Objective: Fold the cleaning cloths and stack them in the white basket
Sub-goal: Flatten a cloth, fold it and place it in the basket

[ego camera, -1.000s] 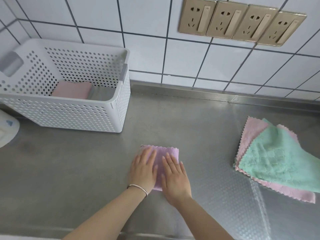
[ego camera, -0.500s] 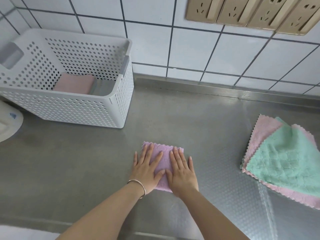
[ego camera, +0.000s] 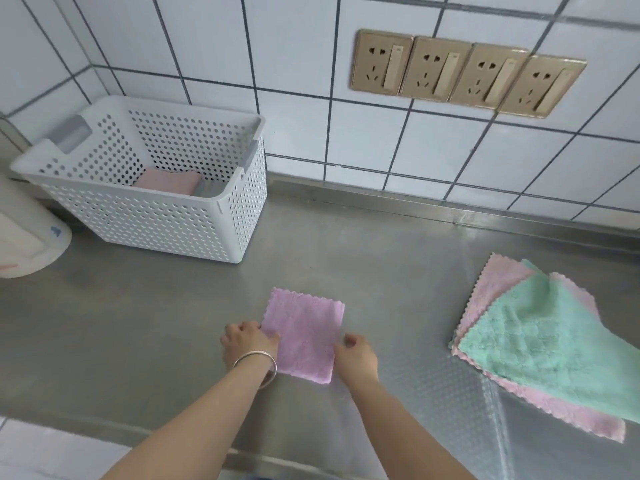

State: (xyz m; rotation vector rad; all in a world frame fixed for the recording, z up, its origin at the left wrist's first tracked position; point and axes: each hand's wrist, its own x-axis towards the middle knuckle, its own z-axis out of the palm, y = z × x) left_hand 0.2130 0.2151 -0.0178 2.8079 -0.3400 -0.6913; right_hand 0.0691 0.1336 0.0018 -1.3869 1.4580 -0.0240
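Note:
A folded purple cloth point(ego camera: 304, 330) lies flat on the steel counter in front of me. My left hand point(ego camera: 247, 344), with a bracelet on the wrist, pinches its left edge. My right hand point(ego camera: 356, 355) pinches its lower right edge. The white perforated basket point(ego camera: 221, 216) stands at the back left against the tiled wall, with a folded pink cloth point(ego camera: 168, 181) inside. To the right, an unfolded green cloth point(ego camera: 550, 348) lies across an unfolded pink cloth point(ego camera: 498, 282).
The steel counter point(ego camera: 363, 258) runs from the basket to the cloth pile. A white rounded object point(ego camera: 27, 240) stands at the far left beside the basket. Several gold wall sockets point(ego camera: 464, 74) sit on the tiles above. The counter's front edge is close to my arms.
Both hands lay flat on top of the purple cloth before. Now they have slid off to its left and right edges and grip them. The camera view has tilted up slightly.

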